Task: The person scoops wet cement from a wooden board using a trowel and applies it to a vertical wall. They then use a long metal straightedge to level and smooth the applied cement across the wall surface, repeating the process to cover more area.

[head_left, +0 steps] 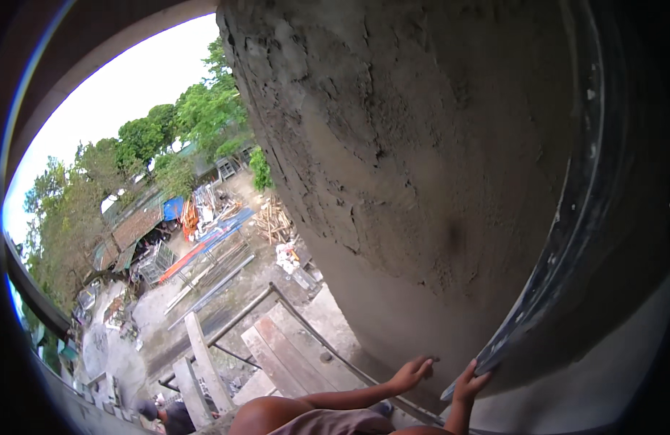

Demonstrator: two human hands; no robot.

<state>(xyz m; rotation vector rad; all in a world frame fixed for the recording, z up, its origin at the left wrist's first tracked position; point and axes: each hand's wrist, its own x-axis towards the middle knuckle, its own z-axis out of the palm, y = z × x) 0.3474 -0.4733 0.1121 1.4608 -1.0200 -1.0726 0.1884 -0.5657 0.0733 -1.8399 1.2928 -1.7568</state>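
A long metal straightedge [549,272], smeared with grey mortar, runs up along a plastered wall and looks curved in this view. My right hand [471,384] grips its lower end, fingers wrapped over the edge. Just left of it, my left hand [412,375] is held out toward the wall, fingers loosely bent and apart, with nothing visible in them. Wet grey plaster [393,159] covers the wall, rough and ridged higher up and smoother lower down. Whether my left fingertips touch the plaster, I cannot tell.
Wooden planks [277,355] and a metal pipe rail [240,315] of scaffolding lie at lower left. A person in a dark cap [148,409] is below. Far down, the yard holds stacked pipes [211,243], timber [273,221] and a rusty-roofed shed [137,221].
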